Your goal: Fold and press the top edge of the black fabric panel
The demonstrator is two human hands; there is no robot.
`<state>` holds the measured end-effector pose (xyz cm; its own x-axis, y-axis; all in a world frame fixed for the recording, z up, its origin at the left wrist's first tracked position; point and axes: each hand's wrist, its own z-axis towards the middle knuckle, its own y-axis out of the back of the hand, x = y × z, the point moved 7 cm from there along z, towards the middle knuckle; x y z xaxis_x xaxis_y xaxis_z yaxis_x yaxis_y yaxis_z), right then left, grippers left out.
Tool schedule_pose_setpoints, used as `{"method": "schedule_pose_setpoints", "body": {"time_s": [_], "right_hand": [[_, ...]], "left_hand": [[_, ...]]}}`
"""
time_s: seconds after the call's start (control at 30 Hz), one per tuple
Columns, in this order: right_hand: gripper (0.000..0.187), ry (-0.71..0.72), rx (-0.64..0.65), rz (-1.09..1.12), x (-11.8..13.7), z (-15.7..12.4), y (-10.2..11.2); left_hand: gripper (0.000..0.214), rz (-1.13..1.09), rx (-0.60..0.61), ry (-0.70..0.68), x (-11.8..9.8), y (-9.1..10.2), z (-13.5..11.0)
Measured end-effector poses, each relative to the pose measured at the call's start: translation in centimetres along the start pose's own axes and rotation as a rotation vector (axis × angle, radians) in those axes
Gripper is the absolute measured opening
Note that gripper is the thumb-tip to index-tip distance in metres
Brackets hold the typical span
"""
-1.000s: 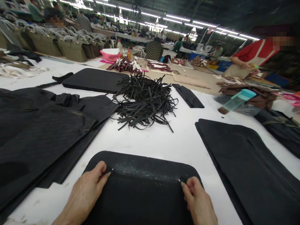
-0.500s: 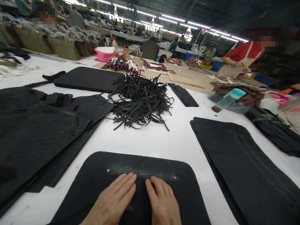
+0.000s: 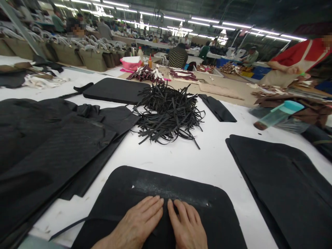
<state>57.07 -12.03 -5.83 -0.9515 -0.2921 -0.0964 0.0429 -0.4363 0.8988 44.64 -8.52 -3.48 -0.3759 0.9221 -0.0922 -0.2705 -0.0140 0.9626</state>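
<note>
- the left hand [image 3: 137, 224] lies palm down on the flat black rounded-corner fabric panel [image 3: 218, 214], fingers stretched out and released, grasping nothing; its fingertips [image 3: 155, 202] reach just short of a pale dusty strip [image 3: 171, 190] near the panel's far edge
- the right hand [image 3: 188, 226] lies flat just beside the left one on the same panel, fingers extended and loose, closed on nothing; the two hands are nearly touching at the index fingers
- the black panel rests on the white work table [image 3: 202, 159] right in front of the person, at the near centre of the table; a thin black strap [image 3: 70, 226] trails out from under its left side
- beyond the panel, mid-table, sits a tangled heap of narrow black strips [image 3: 168, 112]
- to the left lies a wide stack of black fabric sheets [image 3: 46, 148]; to the right, well apart from the hands, another dark stack of cut panels [image 3: 282, 183]
- further back lie a second black rounded panel [image 3: 114, 90] and a small folded black piece [image 3: 218, 108]
- a clear bottle with a teal cap [image 3: 278, 116] lies on its side at the right
- other people work at the tables behind; a person in a red top [image 3: 293, 58] stands at the far right
</note>
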Motion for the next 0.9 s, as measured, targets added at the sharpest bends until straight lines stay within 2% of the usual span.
{"method": "schedule_pose_setpoints", "body": {"time_s": [0.13, 0.23, 0.43, 0.57, 0.7, 0.77, 0.9], "right_hand": [[0.043, 0.145, 0.031, -0.111, -2.4, -2.5, -0.2], [0.045, 0.187, 0.049, -0.134, -4.0, -4.0, -0.1], [0.052, 0.154, 0.07, -0.101, -4.3, -4.4, -0.3], [0.055, 0.074, 0.077, -0.019, -4.6, -3.7, 0.6], [0.051, -0.066, 0.08, 0.031, -6.1, -3.7, 2.5], [0.048, -0.138, 0.074, 0.031, -7.0, -3.9, 3.2], [0.045, -0.192, 0.061, 0.043, -7.4, -3.9, 3.8]], "left_hand": [[0.053, 0.089, 0.023, 0.1, 1.4, 2.3, -1.9], [0.057, 0.138, -0.015, 0.137, 2.4, 3.1, -3.7], [0.054, 0.07, -0.12, 0.164, 3.5, 1.7, -4.7], [0.052, 0.027, -0.165, 0.155, 3.8, 1.6, -5.0], [0.056, 0.019, -0.182, 0.143, 4.7, 0.8, -7.2], [0.059, -0.005, -0.222, 0.219, 5.8, 0.0, -8.6], [0.061, -0.027, -0.227, 0.263, 6.6, -1.6, -9.9]]}}
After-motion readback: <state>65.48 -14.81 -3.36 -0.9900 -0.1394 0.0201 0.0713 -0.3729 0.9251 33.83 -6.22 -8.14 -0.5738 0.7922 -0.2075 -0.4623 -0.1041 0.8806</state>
